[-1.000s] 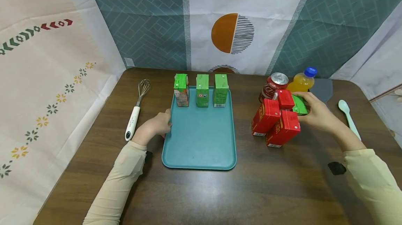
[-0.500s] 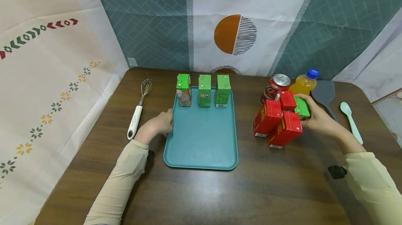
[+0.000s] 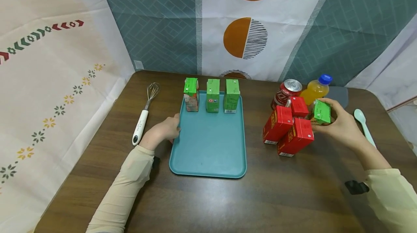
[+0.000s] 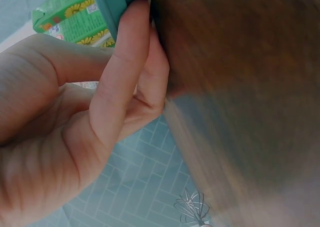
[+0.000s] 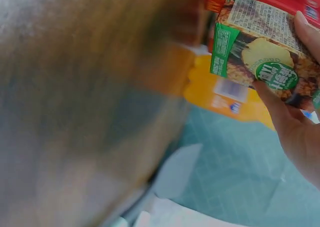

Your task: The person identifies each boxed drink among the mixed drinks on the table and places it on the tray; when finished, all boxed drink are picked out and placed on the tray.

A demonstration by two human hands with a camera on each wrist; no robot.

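Note:
My right hand (image 3: 345, 126) grips a juice carton with a green top (image 3: 321, 111) between thumb and fingers, just right of the red cartons. The right wrist view shows fruit pictures and printed text on this carton's side (image 5: 262, 17). Three red cartons (image 3: 278, 124) stand in a close group to its left. At the left edge of a teal tray (image 3: 211, 142), my left hand (image 3: 166, 128) pinches the rim; the left wrist view shows its bent fingers (image 4: 125, 62) at that rim. Three green-topped cartons (image 3: 213, 97) stand in a row along the tray's far end.
Behind the red cartons stand a red soda can (image 3: 286, 93) and an orange drink bottle (image 3: 315, 90) with a blue cap. A grey spatula (image 3: 338, 95) and a pale green spoon (image 3: 364, 126) lie at right. A whisk (image 3: 141, 122) lies left of the tray.
My right hand has drawn the green-topped carton a little to the right, opening a gap beside the red cartons. The left hand stays at the tray; the head view has shifted slightly.

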